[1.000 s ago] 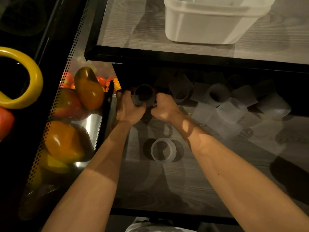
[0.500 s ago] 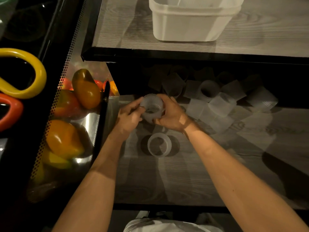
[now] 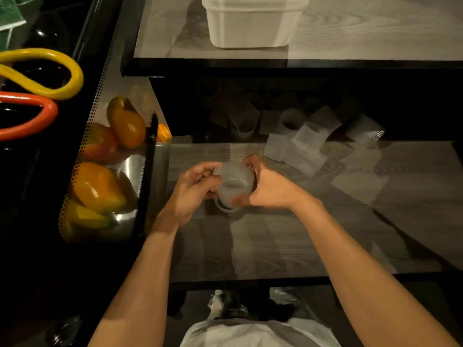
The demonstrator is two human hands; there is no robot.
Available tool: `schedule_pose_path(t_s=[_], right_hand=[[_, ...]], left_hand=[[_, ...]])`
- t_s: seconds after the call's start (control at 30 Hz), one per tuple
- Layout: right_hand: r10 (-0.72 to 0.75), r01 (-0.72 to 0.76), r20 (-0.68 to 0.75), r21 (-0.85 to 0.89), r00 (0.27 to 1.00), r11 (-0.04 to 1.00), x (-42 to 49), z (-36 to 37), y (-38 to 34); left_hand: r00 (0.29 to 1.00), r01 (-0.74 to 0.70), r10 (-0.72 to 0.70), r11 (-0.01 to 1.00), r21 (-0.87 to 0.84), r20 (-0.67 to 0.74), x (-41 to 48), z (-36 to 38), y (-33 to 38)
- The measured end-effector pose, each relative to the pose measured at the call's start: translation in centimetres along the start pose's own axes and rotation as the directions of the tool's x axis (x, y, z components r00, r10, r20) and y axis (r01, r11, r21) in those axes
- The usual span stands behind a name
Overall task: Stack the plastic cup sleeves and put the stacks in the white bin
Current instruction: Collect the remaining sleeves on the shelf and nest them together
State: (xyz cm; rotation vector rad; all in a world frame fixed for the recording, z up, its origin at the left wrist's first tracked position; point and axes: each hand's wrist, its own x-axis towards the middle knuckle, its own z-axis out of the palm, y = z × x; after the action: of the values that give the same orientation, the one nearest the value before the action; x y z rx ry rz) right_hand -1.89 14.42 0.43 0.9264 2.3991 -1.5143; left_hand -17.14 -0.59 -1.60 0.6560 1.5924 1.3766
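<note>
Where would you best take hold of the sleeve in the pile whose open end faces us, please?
Probably pinch the pile sleeve at its near rim, thumb inside, fingers on the outer wall, coming from the front: it lies on its side, mouth toward the person, with other sleeves crowding its right.

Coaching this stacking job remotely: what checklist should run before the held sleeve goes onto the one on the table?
1. Held sleeve gripped by left grip and right grip: ok, fingers curl round it.
2. Held sleeve over the table sleeve: ok.
3. Table sleeve upright: cannot tell, mostly hidden.
4. White bin on the upper shelf: ok; room inside, cannot tell.
5. All sleeves stacked: not ok, loose sleeves lie behind.
</note>
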Motion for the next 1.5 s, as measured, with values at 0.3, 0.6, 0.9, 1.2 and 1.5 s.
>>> schedule_pose_path(t_s=[0.3, 0.6, 0.9, 1.2, 1.5], right_hand=[[-0.06, 0.044, -0.222, -0.075, 0.973, 0.996, -0.5, 4.3, 1.4], [0.072, -0.089, -0.212, -0.069, 0.975, 0.994, -2.7, 4.4, 5.2], [0.202, -0.227, -0.287, -0.056, 0.936, 0.972, -6.0, -1.6, 10.2], [0.299, -0.307, -0.325, 0.027, 0.897, 0.951, -6.2, -8.4, 14.3], [0.348, -0.145, -0.447, 0.427, 0.824, 0.892, -0.9, -12.1, 12.5]], left_hand=[[0.973, -0.064, 0.113, 0.97, 0.234, -0.201, -1.6, 1.5, -2.7], [0.992, 0.008, 0.026, 0.965, 0.264, -0.125, -1.1, 5.3, -4.6], [0.996, 0.062, -0.081, 0.93, 0.362, 0.037, 2.2, 12.7, -3.8], [0.988, 0.134, -0.07, 0.832, 0.538, -0.138, 7.3, 15.4, 0.4], [0.997, 0.051, -0.004, 0.766, 0.641, -0.074, 12.0, 20.5, 4.3]])
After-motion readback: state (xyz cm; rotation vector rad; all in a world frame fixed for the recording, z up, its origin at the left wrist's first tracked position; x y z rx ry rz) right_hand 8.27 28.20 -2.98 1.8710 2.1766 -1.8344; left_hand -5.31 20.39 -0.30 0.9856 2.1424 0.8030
